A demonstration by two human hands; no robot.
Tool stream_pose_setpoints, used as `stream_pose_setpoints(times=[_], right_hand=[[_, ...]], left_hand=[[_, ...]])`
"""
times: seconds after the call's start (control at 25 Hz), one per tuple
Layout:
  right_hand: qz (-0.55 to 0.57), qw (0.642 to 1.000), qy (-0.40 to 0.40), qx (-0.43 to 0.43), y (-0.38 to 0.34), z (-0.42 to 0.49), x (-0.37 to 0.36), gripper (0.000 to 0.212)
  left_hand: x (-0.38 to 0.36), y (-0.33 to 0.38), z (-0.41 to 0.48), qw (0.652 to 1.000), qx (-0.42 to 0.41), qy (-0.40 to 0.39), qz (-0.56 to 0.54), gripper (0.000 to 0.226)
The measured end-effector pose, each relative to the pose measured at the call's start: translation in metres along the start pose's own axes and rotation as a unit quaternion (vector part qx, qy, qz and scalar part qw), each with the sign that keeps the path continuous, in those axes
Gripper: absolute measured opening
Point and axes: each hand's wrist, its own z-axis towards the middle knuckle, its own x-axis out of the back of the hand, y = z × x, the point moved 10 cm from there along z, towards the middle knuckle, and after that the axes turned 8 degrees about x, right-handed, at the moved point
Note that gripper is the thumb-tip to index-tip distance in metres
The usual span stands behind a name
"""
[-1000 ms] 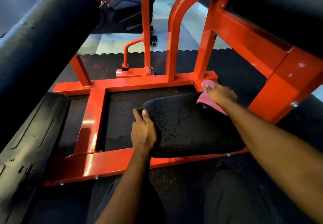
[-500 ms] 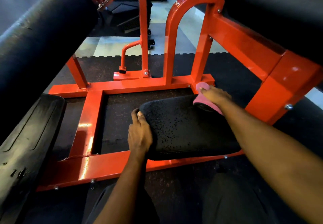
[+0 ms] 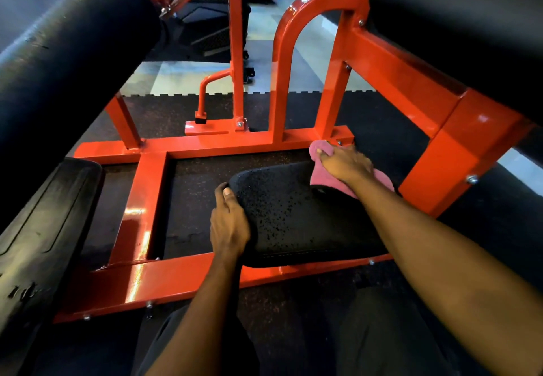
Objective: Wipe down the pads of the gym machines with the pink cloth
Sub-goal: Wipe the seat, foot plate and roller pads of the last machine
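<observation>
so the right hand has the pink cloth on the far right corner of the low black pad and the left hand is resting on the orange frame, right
No: the head view shows the left hand gripping the left edge of the low black pad, not resting on the orange frame. The rest holds: the right hand presses the pink cloth on the pad's far right corner.

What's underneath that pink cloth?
The pink cloth covers the black pad at its far right corner, the right hand pressing on top. That covered patch cannot be seen.
</observation>
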Motion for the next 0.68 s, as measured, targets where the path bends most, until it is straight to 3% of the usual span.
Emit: stream_pose_setpoints(times=[0.16, 0.28, 0.36, 0.44, 0.52, 0.68], right_hand=[[-0.106, 0.969, -0.007, 0.222, -0.022, -0.077, -0.02, 0.073], [-0.136, 0.943, -0.036, 0.301, -0.013, -0.136, -0.028, 0.082], [-0.138, 0.966, -0.009, 0.217, 0.005, -0.146, -0.025, 0.085], [-0.046, 0.997, 0.062, 0.005, 0.044, -0.147, -0.018, 0.11], [0.014, 0.983, 0.114, -0.146, 0.066, -0.145, -0.018, 0.117], [0.069, 0.977, 0.114, -0.169, 0.055, -0.077, -0.003, 0.082]], left_hand=[[0.002, 0.0, -0.004, 1.0, 0.014, -0.003, -0.009, 0.04], [0.003, 0.002, -0.008, 1.0, 0.018, -0.008, -0.005, 0.039], [0.005, 0.003, -0.009, 1.0, 0.02, -0.006, -0.002, 0.039], [0.004, 0.002, -0.008, 1.0, 0.024, -0.01, 0.0, 0.039], [0.002, 0.0, -0.006, 1.0, 0.018, -0.008, 0.002, 0.04], [0.0, -0.001, 0.0, 1.0, 0.001, -0.002, 0.01, 0.038]])
